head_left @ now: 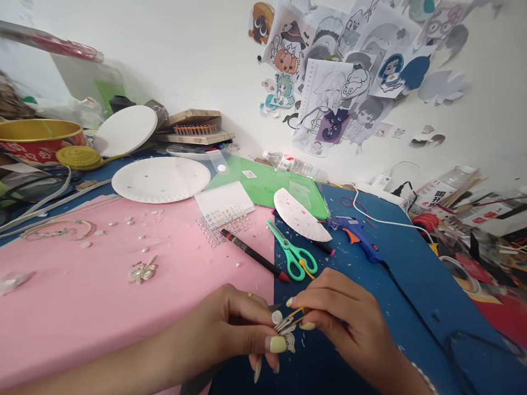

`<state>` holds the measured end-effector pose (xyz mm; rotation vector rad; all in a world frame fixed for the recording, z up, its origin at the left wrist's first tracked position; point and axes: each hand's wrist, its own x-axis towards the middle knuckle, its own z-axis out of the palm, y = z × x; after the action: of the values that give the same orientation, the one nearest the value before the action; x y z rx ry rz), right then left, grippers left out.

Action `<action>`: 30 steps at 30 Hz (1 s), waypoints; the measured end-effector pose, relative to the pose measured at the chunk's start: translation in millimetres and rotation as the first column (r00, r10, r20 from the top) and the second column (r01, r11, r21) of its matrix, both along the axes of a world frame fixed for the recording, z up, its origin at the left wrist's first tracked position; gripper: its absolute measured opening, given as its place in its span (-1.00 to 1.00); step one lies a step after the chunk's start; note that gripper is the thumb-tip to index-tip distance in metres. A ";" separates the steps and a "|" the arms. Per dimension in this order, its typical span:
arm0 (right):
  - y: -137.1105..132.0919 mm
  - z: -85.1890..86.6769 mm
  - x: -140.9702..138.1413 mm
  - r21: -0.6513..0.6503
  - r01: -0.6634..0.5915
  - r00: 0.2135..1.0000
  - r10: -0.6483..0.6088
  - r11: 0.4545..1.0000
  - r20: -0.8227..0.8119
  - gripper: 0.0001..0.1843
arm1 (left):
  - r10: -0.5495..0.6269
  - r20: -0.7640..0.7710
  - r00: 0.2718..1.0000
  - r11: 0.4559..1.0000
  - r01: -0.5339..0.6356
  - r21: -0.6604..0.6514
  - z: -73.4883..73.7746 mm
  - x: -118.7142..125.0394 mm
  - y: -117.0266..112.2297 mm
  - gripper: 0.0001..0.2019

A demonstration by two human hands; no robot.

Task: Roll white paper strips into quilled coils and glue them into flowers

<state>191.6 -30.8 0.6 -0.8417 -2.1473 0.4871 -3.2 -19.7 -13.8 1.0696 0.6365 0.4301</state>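
Right, the paper coil [285, 330] sits pinched in the left hand [230, 329], while the right hand [341, 318] clamps a yellow stick [295, 315] against it, at the pink sheet's [102, 307] edge. Scissors [294, 255] lie near, and bare blue table [411, 285] lies rightward.

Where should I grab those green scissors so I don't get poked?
Take the green scissors by the two handle loops. They lie flat, blades shut and pointing away toward the half paper plate, loops nearest the right hand. Come from the near side, fingers down into the loops.
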 end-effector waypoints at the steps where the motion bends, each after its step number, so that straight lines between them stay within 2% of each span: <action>1: -0.1 -0.1 0.0 0.002 0.002 1.000 -0.002 1.000 0.002 -0.81 | -0.003 -0.003 1.000 1.000 0.003 -0.001 -0.2 -0.1 -0.1 -0.88; 16: 0.3 0.9 -3.1 0.034 -0.004 1.000 0.004 0.999 0.019 -0.75 | -0.011 -0.019 1.000 1.000 0.011 0.017 -0.1 -1.5 -0.6 -0.88; 26: -1.1 1.0 0.6 -0.075 -0.057 0.997 0.061 0.996 0.056 -0.69 | 0.001 0.024 1.000 1.000 -0.001 0.006 -2.2 0.2 -3.1 -0.88; 30: 1.2 1.0 0.0 -0.131 -0.100 0.994 0.106 0.986 0.040 -0.69 | -0.021 0.031 0.999 0.999 0.020 0.046 -1.7 0.6 -2.7 -0.86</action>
<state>191.7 -29.5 1.6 -0.8223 -2.2289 0.6714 -2.6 -22.4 -15.4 1.1099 0.5903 0.4446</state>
